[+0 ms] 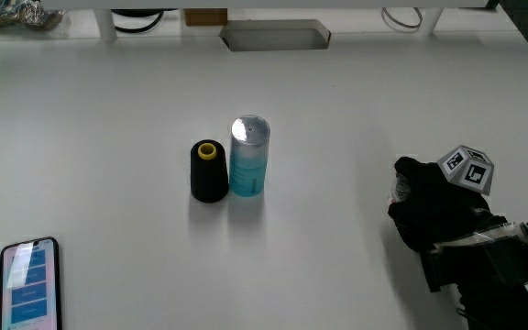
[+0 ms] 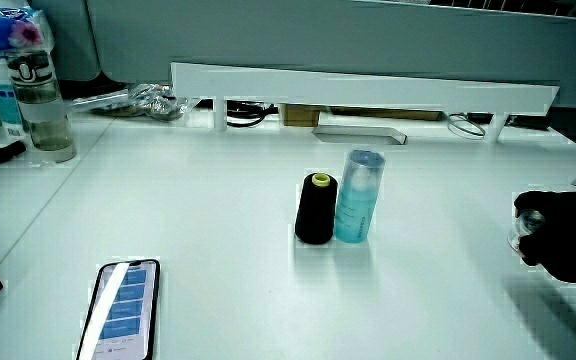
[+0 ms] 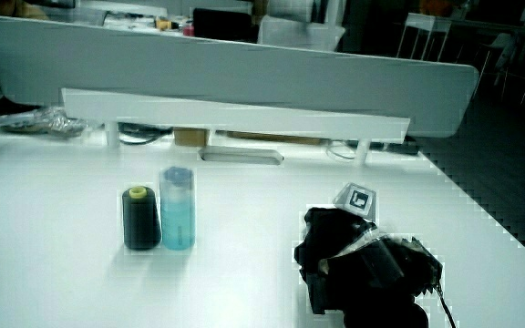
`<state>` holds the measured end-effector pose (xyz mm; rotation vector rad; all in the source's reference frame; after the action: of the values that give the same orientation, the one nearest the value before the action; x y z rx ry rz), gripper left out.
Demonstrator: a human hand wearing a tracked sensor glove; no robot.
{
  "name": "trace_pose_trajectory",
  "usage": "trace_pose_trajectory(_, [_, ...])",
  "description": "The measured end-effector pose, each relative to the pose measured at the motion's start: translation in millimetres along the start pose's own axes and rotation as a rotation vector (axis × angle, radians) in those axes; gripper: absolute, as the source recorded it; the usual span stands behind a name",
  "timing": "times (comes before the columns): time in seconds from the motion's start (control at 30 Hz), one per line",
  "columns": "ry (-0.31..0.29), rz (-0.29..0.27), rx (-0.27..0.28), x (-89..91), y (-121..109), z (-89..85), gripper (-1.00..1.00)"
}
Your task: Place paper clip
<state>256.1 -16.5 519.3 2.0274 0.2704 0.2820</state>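
Observation:
The black-gloved hand (image 1: 434,215), with a patterned cube (image 1: 467,168) on its back, rests low over the table near the person's edge, well apart from the spool and bottle. It shows in both side views (image 2: 560,238) (image 3: 343,251). Its fingers are curled around a small pale thing, apparently the paper clip (image 1: 400,189), which peeks out at the fingertips; a side view shows it as a pale glint (image 2: 520,229). Most of the clip is hidden by the glove.
A black thread spool with a yellow core (image 1: 209,171) stands mid-table, touching a blue capped bottle (image 1: 248,156). A phone (image 1: 30,282) lies at the person's edge. A grey slot (image 1: 274,36) sits by the partition, and a clear water bottle (image 2: 38,100) stands at the table's corner.

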Motion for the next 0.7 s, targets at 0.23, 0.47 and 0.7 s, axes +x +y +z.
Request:
trace_pose_trajectory(0.23, [0.018, -0.044, -0.022, 11.3, 10, -9.1, 0.00])
trace_pose_trajectory(0.47, [0.037, -0.083, -0.078, 26.4, 23, -22.8, 0.00])
trace_pose_trajectory(0.7, [0.044, -0.096, -0.105, 35.2, 31, -33.7, 0.00])
